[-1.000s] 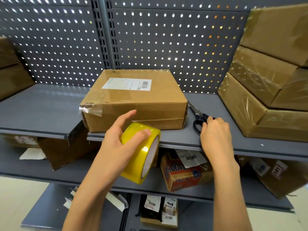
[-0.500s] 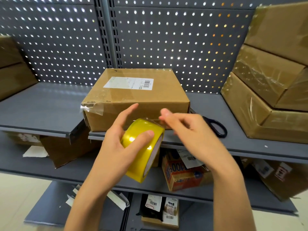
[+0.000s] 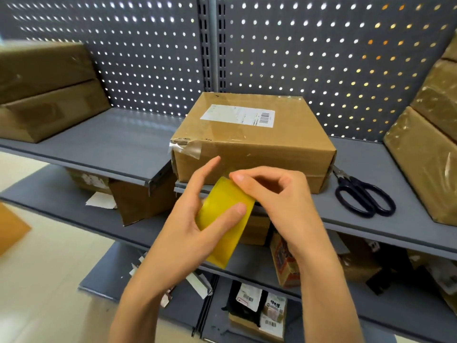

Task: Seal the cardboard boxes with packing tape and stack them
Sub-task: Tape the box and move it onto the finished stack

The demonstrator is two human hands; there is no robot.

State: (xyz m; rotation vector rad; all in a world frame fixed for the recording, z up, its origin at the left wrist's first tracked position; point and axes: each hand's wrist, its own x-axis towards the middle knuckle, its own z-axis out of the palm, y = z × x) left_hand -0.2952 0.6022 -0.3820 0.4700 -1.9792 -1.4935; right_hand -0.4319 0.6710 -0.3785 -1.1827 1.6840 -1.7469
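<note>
**Below the shelf edge, both hands on the tape**

Before the shelf [image 3: 371,214], the left hand [image 3: 188,226] grips the yellow tape roll [image 3: 222,219]; the right hand [image 3: 282,194] pinches at its top rim. Behind them the cardboard box [image 3: 252,149] sits on the shelf, scissors [image 3: 363,196] just beside it.

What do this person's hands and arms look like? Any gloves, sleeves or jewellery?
Both are bare. The left hand and right hand wear no gloves, and no rings show on the visible fingers. Neither wrist carries a watch or bracelet. Both forearms are uncovered as far as the bottom edge of the picture, so no sleeve shows; whatever is worn higher up lies out of view.
</note>
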